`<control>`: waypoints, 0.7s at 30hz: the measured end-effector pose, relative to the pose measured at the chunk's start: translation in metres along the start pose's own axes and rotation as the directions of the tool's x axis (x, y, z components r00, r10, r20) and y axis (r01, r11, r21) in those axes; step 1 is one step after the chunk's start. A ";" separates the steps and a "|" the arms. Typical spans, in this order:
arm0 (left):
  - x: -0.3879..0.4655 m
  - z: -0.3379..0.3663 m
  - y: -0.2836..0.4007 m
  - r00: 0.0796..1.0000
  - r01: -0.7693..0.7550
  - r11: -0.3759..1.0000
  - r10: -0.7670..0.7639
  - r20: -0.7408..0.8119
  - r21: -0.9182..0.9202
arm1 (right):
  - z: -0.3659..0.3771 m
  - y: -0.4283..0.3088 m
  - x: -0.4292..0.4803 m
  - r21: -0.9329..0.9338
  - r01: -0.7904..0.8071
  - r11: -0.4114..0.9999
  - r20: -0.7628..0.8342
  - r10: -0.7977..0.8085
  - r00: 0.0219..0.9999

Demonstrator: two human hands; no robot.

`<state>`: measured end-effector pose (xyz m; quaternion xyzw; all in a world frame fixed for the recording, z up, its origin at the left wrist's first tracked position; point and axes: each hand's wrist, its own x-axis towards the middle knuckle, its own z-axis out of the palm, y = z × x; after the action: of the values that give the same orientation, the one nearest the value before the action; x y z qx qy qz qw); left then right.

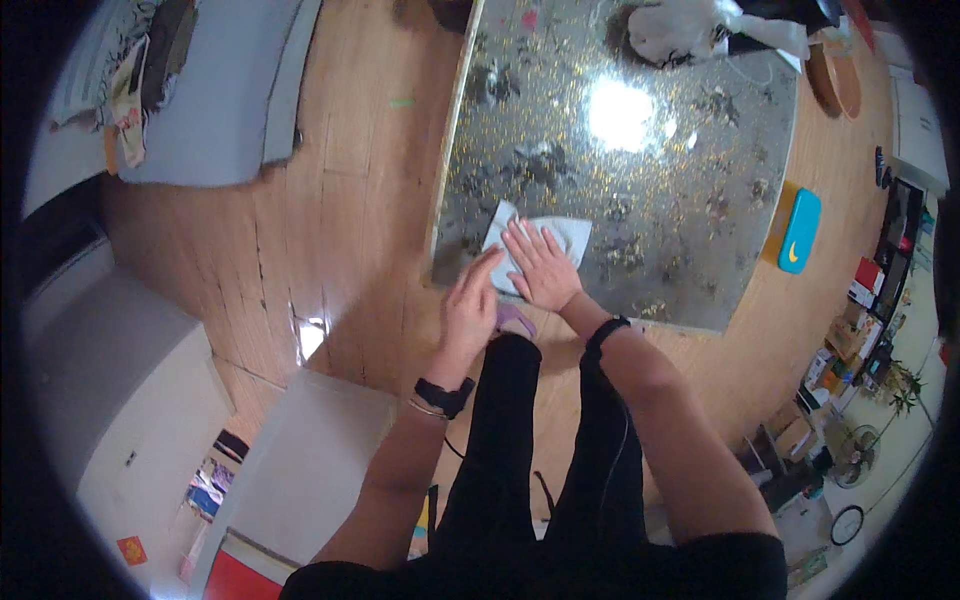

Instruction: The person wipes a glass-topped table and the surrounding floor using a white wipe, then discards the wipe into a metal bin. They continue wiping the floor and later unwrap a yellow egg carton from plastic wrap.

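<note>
A pale blue-white cloth (576, 234) lies on the near left corner of a table with a glossy grey, gold-flecked floral top (675, 240). My right hand (546, 271) rests flat on the cloth, its fingers spread and pointing away from me. Beside the cloth's left edge is my left hand (471, 304), fingers extended and slightly bent, not gripping anything visible. Whether its fingertips touch the cloth, I cannot tell. Part of the cloth is hidden beneath my right hand, and one corner sticks up at the far left.
At the table's far right are a whitish crumpled bag (675, 34) and a dark object. A blue stool (801, 231) and an orange-brown basin (834, 79) stand to the right. Grey sofa-like furniture (210, 90) is at left; a grey-topped cabinet (315, 450) is near my left arm.
</note>
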<state>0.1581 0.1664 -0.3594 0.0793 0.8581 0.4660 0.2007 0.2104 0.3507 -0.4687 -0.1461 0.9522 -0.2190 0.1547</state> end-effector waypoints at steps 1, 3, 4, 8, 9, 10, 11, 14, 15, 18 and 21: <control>0.014 0.005 0.004 0.999 -0.048 0.999 0.048 -0.014 -0.016 | -0.002 0.003 0.002 0.028 0.024 0.999 0.000 -0.024 1.000; 0.038 0.011 0.008 0.988 -0.117 0.993 0.116 -0.103 -0.003 | -0.009 0.012 0.008 0.052 0.026 0.998 0.105 -0.032 0.994; 0.047 0.012 0.008 0.990 -0.093 0.996 0.093 -0.109 0.002 | -0.014 0.017 0.010 0.041 0.068 0.997 0.057 -0.070 0.996; 0.071 0.011 -0.001 0.977 -0.117 0.991 0.126 -0.171 0.064 | -0.029 0.027 0.018 0.039 0.143 0.989 0.007 -0.143 0.990; 0.074 0.012 -0.003 0.977 -0.116 0.988 0.132 -0.170 0.097 | -0.031 0.030 0.020 0.051 0.158 0.986 0.044 -0.160 0.986; 0.076 0.016 -0.006 0.980 -0.083 0.993 0.096 -0.173 0.081 | -0.033 0.032 0.026 0.059 0.167 0.984 0.050 -0.170 0.984; 0.077 0.021 -0.008 0.972 -0.075 0.990 0.100 -0.213 0.122 | -0.035 0.036 0.031 0.089 0.158 0.983 0.129 -0.169 0.977; 0.078 0.048 -0.012 0.955 -0.061 0.980 0.112 -0.274 0.189 | -0.037 0.046 0.059 0.117 0.140 0.983 -0.081 -0.132 0.988; 0.078 0.060 -0.012 0.955 -0.033 0.974 0.096 -0.280 0.224 | -0.038 0.047 0.067 0.138 0.109 0.984 -0.184 -0.082 0.979; 0.084 0.099 -0.011 0.938 0.098 0.986 -0.046 -0.344 0.134 | -0.053 0.053 0.061 0.262 0.106 0.959 -0.200 -0.053 0.978; 0.109 0.138 -0.009 0.903 0.281 0.932 -0.175 -0.392 0.230 | -0.080 0.080 -0.007 0.184 0.098 0.978 -0.309 -0.037 0.950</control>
<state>0.1176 0.3027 -0.4635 -0.0830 0.9408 0.3191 0.0780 0.1714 0.4514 -0.4354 -0.1274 0.9327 -0.3373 0.0123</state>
